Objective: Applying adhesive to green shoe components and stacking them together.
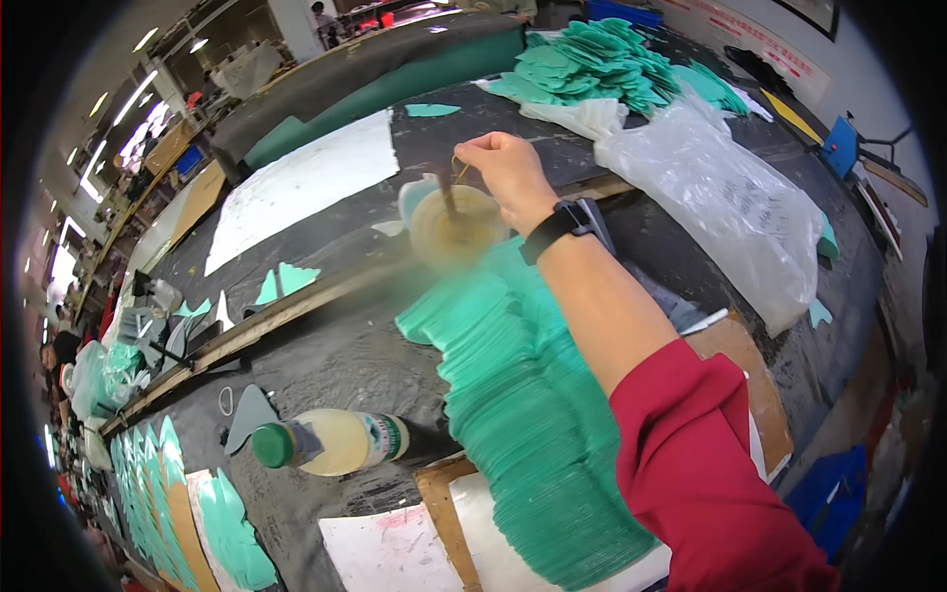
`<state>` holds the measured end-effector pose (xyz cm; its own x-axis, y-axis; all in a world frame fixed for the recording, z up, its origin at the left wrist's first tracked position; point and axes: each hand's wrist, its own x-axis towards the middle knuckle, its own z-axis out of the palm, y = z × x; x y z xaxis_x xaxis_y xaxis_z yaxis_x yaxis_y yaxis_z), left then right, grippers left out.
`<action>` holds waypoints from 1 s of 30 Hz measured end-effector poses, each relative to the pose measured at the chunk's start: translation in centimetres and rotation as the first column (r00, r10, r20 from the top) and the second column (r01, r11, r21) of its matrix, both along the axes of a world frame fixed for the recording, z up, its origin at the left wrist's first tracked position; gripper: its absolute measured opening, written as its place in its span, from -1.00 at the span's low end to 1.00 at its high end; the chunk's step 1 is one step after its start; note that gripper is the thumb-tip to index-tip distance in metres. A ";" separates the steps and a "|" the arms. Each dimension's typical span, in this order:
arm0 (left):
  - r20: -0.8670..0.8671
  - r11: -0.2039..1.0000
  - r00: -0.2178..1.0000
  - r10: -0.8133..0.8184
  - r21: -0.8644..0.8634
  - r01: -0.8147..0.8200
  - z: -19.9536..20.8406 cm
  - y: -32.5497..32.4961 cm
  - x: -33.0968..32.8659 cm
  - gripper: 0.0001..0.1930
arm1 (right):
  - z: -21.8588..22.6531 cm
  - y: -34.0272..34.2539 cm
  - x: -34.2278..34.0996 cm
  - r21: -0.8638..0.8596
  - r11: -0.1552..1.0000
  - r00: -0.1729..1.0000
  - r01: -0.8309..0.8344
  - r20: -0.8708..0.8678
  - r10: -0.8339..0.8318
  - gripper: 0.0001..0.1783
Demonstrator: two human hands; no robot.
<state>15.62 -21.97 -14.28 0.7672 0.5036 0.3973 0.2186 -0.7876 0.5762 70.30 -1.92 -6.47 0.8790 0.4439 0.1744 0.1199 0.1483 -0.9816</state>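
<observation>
My right hand [508, 173] reaches out over the bench, its fingers pinched on the thin handle of a brush [449, 192]. The brush's dark end dips into a round, translucent tub [419, 237] of yellowish, glue-like stuff, blurred at its edge. Just below the tub begins a long fanned stack of thin green cut sheets [513, 414], running toward me under my forearm. A dark watch sits on my right wrist. My left hand is out of view.
A green-capped bottle [335, 443] of pale liquid lies or leans left of the stack. Beyond are a white sheet [306, 183], a clear plastic bag [710, 187] and a heap of green pieces [592, 64]. A raised wooden strip [296, 311] crosses the bench.
</observation>
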 end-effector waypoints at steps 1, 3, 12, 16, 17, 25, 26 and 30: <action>0.003 0.999 0.999 -0.035 -0.018 0.035 0.1 -0.1 0.3 -0.70 | -0.5 -0.7 0.6 0.018 1.000 1.000 -0.010 -0.013 0.010 -0.73; 0.039 0.999 0.999 -0.013 0.033 0.011 0.4 -0.3 0.7 -0.71 | -1.6 -2.6 0.7 -0.077 0.996 0.997 0.052 0.063 -0.047 -0.67; 0.047 0.963 0.999 -0.001 -0.268 0.014 -2.9 -0.5 -3.9 -0.65 | 2.4 -32.9 -1.3 -0.444 0.800 0.778 0.405 0.626 -0.047 -0.65; 0.006 0.991 0.997 -0.077 -0.105 0.077 -1.9 -1.1 -2.7 -0.68 | 0.3 -52.3 0.6 -0.460 0.595 0.735 0.659 0.562 -0.380 -0.66; 0.019 0.979 1.000 0.002 -0.206 0.002 -2.8 -1.3 -3.2 -0.69 | -0.3 -54.2 0.5 -0.468 0.624 0.780 0.626 0.390 -0.490 -0.63; -0.137 0.979 0.969 0.203 0.007 -0.204 -2.1 -1.6 -2.7 -0.73 | -4.6 -62.4 5.8 -0.278 0.782 0.761 0.558 -0.203 -0.616 -0.63; -0.139 0.979 0.969 0.205 0.013 -0.206 -2.1 -1.7 -2.3 -0.73 | -5.1 -63.0 7.1 -0.262 0.767 0.739 0.586 -0.215 -0.638 -0.63; -0.181 0.952 0.938 0.297 -0.025 -0.306 -1.6 -2.4 -1.0 -0.72 | -7.0 -64.7 13.2 -0.236 0.724 0.691 0.649 -0.217 -0.690 -0.64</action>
